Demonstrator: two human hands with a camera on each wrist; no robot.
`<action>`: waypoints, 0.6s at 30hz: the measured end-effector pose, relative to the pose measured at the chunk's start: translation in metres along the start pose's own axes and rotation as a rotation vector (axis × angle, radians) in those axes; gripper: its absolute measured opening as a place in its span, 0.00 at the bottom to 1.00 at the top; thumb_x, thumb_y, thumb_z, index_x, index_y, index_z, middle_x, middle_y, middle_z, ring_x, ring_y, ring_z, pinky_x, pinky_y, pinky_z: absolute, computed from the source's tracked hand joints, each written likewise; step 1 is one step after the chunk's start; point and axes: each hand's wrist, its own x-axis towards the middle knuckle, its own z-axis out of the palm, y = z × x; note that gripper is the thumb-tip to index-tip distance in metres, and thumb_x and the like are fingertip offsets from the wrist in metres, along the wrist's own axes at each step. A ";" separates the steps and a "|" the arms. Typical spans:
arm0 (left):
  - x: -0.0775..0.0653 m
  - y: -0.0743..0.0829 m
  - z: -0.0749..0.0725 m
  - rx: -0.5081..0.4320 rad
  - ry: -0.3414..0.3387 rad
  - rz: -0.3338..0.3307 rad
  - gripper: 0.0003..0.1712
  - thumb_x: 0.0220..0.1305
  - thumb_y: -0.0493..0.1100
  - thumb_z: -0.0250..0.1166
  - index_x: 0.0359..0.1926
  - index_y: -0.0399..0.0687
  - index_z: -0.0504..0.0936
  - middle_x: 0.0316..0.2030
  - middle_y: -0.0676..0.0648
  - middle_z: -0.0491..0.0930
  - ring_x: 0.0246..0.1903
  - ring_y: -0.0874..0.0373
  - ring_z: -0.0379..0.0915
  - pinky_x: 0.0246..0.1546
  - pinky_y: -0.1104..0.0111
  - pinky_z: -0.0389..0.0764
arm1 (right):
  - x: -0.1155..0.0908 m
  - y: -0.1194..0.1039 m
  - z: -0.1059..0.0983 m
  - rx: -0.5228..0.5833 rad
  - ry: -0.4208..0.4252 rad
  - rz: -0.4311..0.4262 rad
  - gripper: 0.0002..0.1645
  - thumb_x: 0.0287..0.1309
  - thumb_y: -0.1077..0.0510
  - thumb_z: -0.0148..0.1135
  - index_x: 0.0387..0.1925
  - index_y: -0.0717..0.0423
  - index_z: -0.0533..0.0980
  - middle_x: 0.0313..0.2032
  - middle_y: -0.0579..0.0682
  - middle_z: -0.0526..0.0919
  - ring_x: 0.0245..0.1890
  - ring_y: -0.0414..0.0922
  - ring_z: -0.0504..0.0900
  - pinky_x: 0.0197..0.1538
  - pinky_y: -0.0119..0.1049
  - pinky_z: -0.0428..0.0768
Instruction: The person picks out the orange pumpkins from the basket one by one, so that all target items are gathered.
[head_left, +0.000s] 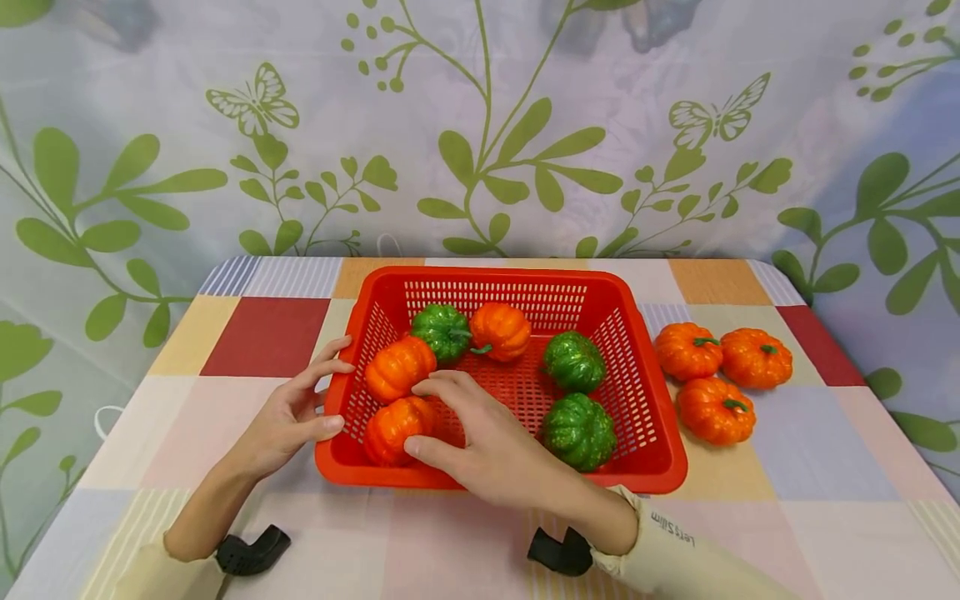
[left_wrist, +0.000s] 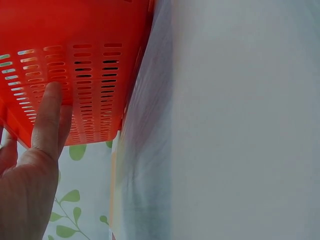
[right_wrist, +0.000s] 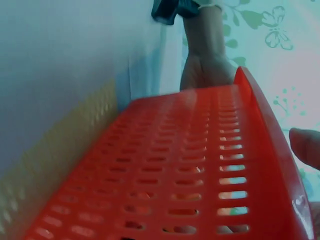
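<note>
An orange toy pumpkin (head_left: pixel 390 432) sits in the front left corner of a red plastic basket (head_left: pixel 495 477). Reaching over the basket's front rim, my right hand (head_left: pixel 483 437) holds this pumpkin by its right side, thumb in front and bent fingers behind. My left hand (head_left: pixel 288 417) is at the basket's left side, fingertips and thumb on the rim. In the left wrist view its straight fingers (left_wrist: pixel 47 117) touch the slotted outer wall. A second orange pumpkin (head_left: pixel 401 369) lies just behind the held one. The right wrist view shows mostly the basket's front wall (right_wrist: pixel 165 160).
Also in the basket are a green pumpkin (head_left: pixel 441 332) and an orange one (head_left: pixel 501 330) at the back, with two green ones (head_left: pixel 579 432) on the right. Right of the basket, three orange pumpkins (head_left: pixel 717 411) stand on the patchwork tablecloth (head_left: pixel 840 467). A patterned curtain (head_left: pixel 480 125) hangs behind.
</note>
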 end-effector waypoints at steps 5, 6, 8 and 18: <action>-0.001 0.000 0.000 0.002 0.002 0.000 0.29 0.61 0.26 0.57 0.64 0.40 0.68 0.76 0.45 0.41 0.65 0.46 0.56 0.48 0.56 0.81 | 0.002 0.002 0.000 0.059 -0.024 0.052 0.27 0.63 0.47 0.65 0.61 0.50 0.72 0.59 0.41 0.72 0.62 0.41 0.69 0.65 0.45 0.68; -0.002 0.001 0.000 0.003 0.003 -0.001 0.29 0.61 0.26 0.57 0.64 0.40 0.68 0.77 0.45 0.40 0.65 0.46 0.56 0.48 0.56 0.81 | 0.003 0.002 0.000 0.065 -0.032 0.065 0.27 0.63 0.47 0.65 0.60 0.50 0.72 0.59 0.41 0.72 0.62 0.41 0.70 0.65 0.45 0.68; -0.002 0.001 0.000 0.006 0.006 -0.004 0.29 0.61 0.25 0.57 0.64 0.40 0.68 0.77 0.45 0.41 0.65 0.46 0.57 0.48 0.56 0.81 | 0.004 0.003 -0.001 0.078 -0.046 0.088 0.27 0.63 0.47 0.65 0.60 0.49 0.72 0.59 0.41 0.73 0.62 0.41 0.69 0.65 0.45 0.68; 0.000 0.003 0.002 0.031 0.023 -0.023 0.29 0.61 0.26 0.58 0.64 0.39 0.67 0.77 0.45 0.41 0.65 0.46 0.57 0.47 0.57 0.81 | 0.007 0.002 0.001 0.101 -0.162 0.121 0.33 0.64 0.45 0.63 0.68 0.46 0.69 0.64 0.37 0.71 0.66 0.37 0.65 0.69 0.45 0.63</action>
